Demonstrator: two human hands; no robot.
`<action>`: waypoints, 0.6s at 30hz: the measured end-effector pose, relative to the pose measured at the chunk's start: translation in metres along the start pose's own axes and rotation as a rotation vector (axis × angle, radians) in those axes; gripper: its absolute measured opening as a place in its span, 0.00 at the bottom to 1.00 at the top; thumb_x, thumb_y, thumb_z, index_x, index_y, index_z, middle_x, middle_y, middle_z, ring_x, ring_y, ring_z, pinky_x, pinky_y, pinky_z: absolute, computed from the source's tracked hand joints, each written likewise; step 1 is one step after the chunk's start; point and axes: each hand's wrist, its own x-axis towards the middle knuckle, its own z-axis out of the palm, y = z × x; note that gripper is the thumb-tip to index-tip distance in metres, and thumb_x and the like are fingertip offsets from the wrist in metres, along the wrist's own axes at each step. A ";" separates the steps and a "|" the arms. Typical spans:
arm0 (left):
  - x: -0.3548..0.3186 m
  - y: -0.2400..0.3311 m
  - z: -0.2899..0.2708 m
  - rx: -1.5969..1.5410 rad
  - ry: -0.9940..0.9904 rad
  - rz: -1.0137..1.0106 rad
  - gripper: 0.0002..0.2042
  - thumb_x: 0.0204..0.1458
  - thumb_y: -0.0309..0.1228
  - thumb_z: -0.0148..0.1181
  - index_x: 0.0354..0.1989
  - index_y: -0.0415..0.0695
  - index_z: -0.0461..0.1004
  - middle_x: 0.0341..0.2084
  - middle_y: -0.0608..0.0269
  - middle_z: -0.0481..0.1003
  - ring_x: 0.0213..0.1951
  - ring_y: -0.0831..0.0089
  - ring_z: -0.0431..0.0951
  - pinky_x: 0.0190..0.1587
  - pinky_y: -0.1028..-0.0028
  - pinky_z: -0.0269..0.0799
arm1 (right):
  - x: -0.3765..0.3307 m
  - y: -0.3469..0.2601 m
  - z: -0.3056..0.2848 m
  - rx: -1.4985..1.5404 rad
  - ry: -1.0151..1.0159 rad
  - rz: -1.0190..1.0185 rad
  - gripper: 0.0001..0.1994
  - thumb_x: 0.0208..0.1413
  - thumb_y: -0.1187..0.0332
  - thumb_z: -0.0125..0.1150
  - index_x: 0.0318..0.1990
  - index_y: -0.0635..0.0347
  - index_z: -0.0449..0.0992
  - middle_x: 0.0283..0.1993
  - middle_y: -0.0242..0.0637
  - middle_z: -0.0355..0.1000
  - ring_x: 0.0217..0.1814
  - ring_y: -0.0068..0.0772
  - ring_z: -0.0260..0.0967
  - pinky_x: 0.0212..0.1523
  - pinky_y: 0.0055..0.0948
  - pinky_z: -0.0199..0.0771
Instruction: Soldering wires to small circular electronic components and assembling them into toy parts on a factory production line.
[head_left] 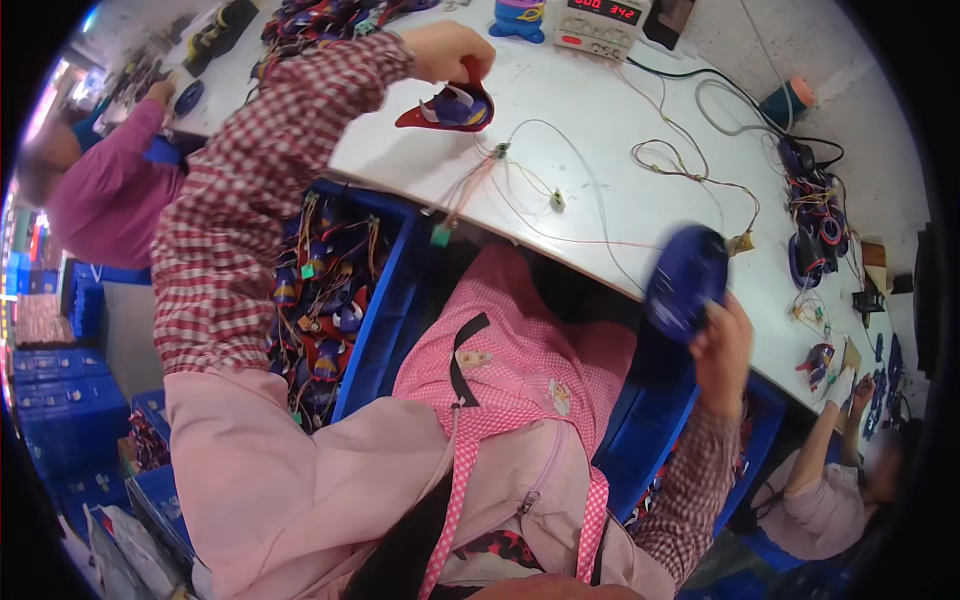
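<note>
Holding two toy parts at once, we have the left hand (445, 50) raised over the white bench (620, 190), fingers pinched on the top edge of a red-and-blue shell (452, 108) so that it hangs just above the surface, open side toward us; held this way, its inside is in plain view. Thin wires (520, 175) lie on the bench just below and to the right of it, ending in small green plugs, one dangling off the bench edge. The right hand (722, 345) sits lower, at the near edge of the bench, fingers closed round the lower rim of a dark blue disc-shaped part (686, 280), blurred, so we cannot tell its detail; it is tilted up off the bench, well apart from the shell. Between lap and bench, a blue bin (385, 300) on our left holds a heap of like wired shells, close under the left arm and so within easy reach. At the far side of the bench stands a power supply (600, 22) with a red readout, its cables trailing right toward a cluster of dark parts (815, 225). Other people work on both sides: one in purple at the left, one at lower right with a hand (858, 392) raised to the bench.
</note>
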 end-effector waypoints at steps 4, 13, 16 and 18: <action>0.063 -0.016 0.015 0.155 0.012 0.143 0.10 0.43 0.20 0.56 0.36 0.42 0.71 0.27 0.58 0.74 0.29 0.73 0.75 0.30 0.75 0.72 | 0.072 0.013 0.024 -0.133 -0.132 -0.074 0.04 0.54 0.70 0.52 0.30 0.60 0.68 0.20 0.25 0.60 0.16 0.16 0.59 0.15 0.14 0.58; 0.119 -0.027 0.006 -0.151 -0.276 -0.053 0.19 0.43 0.20 0.54 0.47 0.42 0.67 0.31 0.56 0.74 0.33 0.73 0.75 0.34 0.74 0.72 | 0.122 0.005 0.029 -0.262 -0.095 0.181 0.08 0.55 0.69 0.52 0.36 0.65 0.69 0.25 0.31 0.67 0.17 0.17 0.61 0.16 0.15 0.61; 0.119 -0.035 0.016 -0.253 -0.258 -0.037 0.18 0.45 0.22 0.54 0.48 0.41 0.67 0.33 0.57 0.74 0.33 0.73 0.74 0.35 0.74 0.72 | 0.115 -0.006 0.031 -0.254 -0.050 0.181 0.12 0.56 0.68 0.53 0.42 0.68 0.69 0.28 0.33 0.67 0.17 0.18 0.61 0.15 0.15 0.61; 0.110 -0.038 0.021 -0.392 -0.136 -0.067 0.17 0.47 0.23 0.54 0.48 0.40 0.67 0.34 0.58 0.73 0.33 0.74 0.74 0.35 0.75 0.72 | 0.109 -0.014 0.029 -0.369 -0.053 0.154 0.17 0.54 0.67 0.56 0.48 0.69 0.66 0.32 0.34 0.67 0.19 0.17 0.61 0.18 0.15 0.62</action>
